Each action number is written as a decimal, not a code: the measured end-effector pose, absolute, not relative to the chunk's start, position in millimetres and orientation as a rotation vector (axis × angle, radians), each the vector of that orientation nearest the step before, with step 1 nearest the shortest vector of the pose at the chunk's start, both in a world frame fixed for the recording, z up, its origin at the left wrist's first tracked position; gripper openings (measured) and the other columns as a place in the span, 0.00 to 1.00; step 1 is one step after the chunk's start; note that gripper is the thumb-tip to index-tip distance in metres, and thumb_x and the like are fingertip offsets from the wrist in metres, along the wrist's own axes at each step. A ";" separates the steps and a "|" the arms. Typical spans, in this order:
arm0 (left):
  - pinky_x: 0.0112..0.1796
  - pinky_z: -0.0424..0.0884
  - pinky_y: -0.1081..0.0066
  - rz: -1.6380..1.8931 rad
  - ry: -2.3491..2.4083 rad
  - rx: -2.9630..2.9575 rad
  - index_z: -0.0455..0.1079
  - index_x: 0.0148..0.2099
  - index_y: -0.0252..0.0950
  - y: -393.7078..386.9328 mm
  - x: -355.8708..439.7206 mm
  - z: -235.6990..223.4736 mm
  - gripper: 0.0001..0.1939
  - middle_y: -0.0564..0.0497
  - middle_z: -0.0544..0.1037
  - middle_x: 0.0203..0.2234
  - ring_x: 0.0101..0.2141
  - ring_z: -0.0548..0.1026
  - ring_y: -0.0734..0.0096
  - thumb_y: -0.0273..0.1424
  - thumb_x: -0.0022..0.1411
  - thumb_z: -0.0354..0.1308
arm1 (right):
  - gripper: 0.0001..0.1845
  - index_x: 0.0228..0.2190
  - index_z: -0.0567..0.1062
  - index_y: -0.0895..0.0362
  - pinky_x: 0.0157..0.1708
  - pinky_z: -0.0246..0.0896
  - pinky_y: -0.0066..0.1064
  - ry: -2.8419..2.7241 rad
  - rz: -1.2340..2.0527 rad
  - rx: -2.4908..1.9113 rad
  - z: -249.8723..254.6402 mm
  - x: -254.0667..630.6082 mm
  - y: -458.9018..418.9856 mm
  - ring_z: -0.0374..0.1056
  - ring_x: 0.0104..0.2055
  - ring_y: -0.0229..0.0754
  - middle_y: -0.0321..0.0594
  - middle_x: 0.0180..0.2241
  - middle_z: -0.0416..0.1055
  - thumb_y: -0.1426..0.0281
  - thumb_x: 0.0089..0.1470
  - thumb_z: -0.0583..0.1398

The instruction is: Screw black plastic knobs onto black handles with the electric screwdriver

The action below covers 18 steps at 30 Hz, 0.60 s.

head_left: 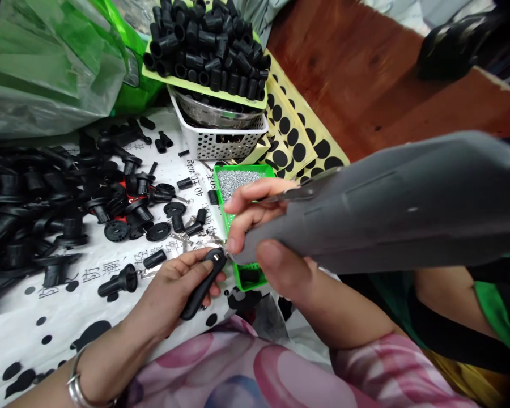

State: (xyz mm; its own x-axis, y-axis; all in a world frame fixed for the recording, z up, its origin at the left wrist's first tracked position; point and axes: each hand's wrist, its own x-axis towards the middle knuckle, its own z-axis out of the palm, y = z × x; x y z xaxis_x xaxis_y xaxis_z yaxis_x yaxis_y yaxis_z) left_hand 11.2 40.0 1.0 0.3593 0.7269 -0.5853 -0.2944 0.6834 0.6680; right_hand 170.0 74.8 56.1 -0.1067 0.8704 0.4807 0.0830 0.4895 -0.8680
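- Though probably light and stiff, a slim black moulded plastic handle — pinched firmly in the left hand, above a white printed sheet
- Smooth, so likely slippery: best held along the narrow shank
- A tapered grey plastic tool housing — clasped in the right hand, thumb and fingers pressed around it, tip almost touching the black handle's end
- A green plastic tray of fine grey metal bits — just behind both hands

black plastic part | grey handheld tool | green tray (bright) | pink-swirled sleeve | white sheet, black blots
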 end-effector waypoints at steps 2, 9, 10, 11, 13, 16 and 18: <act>0.19 0.67 0.80 0.686 0.999 0.501 0.72 0.42 0.33 40.5 9.3 -1.2 0.13 0.49 0.79 0.25 0.20 0.72 0.77 0.33 0.55 0.64 | 0.20 0.41 0.68 0.48 0.17 0.66 0.32 -1.490 0.883 -0.770 57.5 178.7 78.5 0.66 0.20 0.37 0.37 0.33 0.71 0.51 0.50 0.60; 0.19 0.69 0.77 0.667 1.064 0.518 0.70 0.44 0.31 43.2 9.5 -3.7 0.18 0.46 0.80 0.26 0.21 0.72 0.73 0.34 0.52 0.66 | 0.15 0.40 0.71 0.52 0.20 0.65 0.29 -1.261 0.619 -0.791 36.3 215.3 104.7 0.66 0.20 0.32 0.35 0.34 0.70 0.61 0.50 0.63; 0.19 0.69 0.77 0.659 1.072 0.520 0.70 0.43 0.32 43.4 9.9 -2.7 0.18 0.46 0.80 0.27 0.21 0.72 0.73 0.33 0.52 0.66 | 0.15 0.40 0.71 0.52 0.20 0.65 0.29 -1.262 0.605 -0.804 32.2 219.7 107.3 0.66 0.20 0.32 0.35 0.33 0.70 0.62 0.50 0.63; 0.19 0.69 0.77 0.652 1.082 0.522 0.69 0.43 0.32 43.5 10.2 -1.6 0.17 0.46 0.80 0.27 0.21 0.72 0.73 0.33 0.52 0.66 | 0.14 0.40 0.71 0.53 0.20 0.64 0.28 -1.261 0.593 -0.814 28.7 223.4 109.3 0.66 0.20 0.32 0.35 0.32 0.70 0.63 0.50 0.63; 0.20 0.69 0.77 0.633 1.105 0.519 0.69 0.42 0.33 43.5 11.0 1.1 0.16 0.46 0.81 0.27 0.21 0.73 0.73 0.32 0.51 0.66 | 0.14 0.40 0.71 0.54 0.20 0.64 0.27 -1.260 0.580 -0.818 24.0 228.4 111.2 0.66 0.20 0.32 0.35 0.31 0.70 0.64 0.51 0.63; 0.20 0.69 0.76 0.632 1.140 0.501 0.70 0.41 0.34 42.8 12.6 4.9 0.18 0.46 0.81 0.27 0.21 0.73 0.72 0.33 0.48 0.68 | 0.15 0.40 0.71 0.54 0.20 0.64 0.26 -1.263 0.567 -0.823 21.9 230.6 111.1 0.66 0.20 0.31 0.34 0.31 0.70 0.63 0.50 0.63; 0.19 0.69 0.77 0.648 1.159 0.490 0.69 0.41 0.34 42.1 13.6 6.6 0.18 0.46 0.81 0.26 0.21 0.72 0.73 0.33 0.47 0.68 | 0.16 0.40 0.70 0.54 0.20 0.64 0.25 -1.264 0.566 -0.844 21.4 230.5 110.7 0.66 0.20 0.30 0.34 0.31 0.70 0.62 0.49 0.64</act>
State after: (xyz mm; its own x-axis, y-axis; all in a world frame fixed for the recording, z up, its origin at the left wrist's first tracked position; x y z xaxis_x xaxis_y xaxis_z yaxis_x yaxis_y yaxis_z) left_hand 13.6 42.1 6.6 0.2561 0.6917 -0.6753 -0.2122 0.7217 0.6588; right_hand 230.5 110.7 21.4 0.2334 0.7750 0.5873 0.0774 0.5873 -0.8057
